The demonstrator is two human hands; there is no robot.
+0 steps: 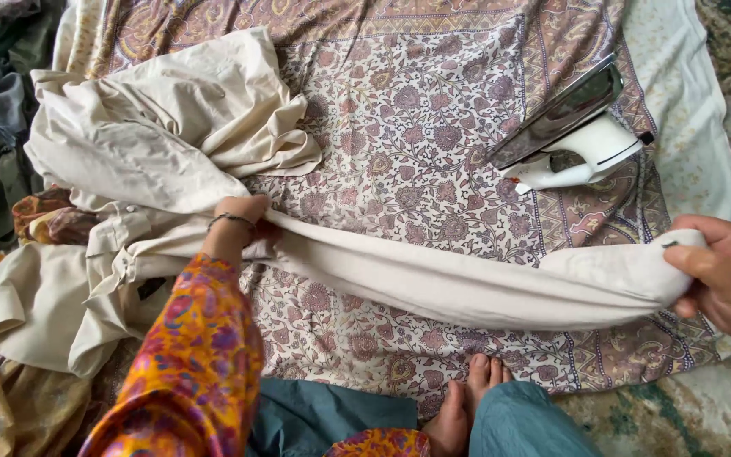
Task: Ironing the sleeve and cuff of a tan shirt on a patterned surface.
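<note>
The left hand [243, 222] and the right hand [725, 271] each grip one end of a cream garment [433, 283], stretched across the patterned cloth [399, 110]. Farther away, a white iron [570, 135] rests tilted on its side.

You have no packages, labels, signs or screens in view here. None stands on the floor, and none lies among the cloth around you.
</note>
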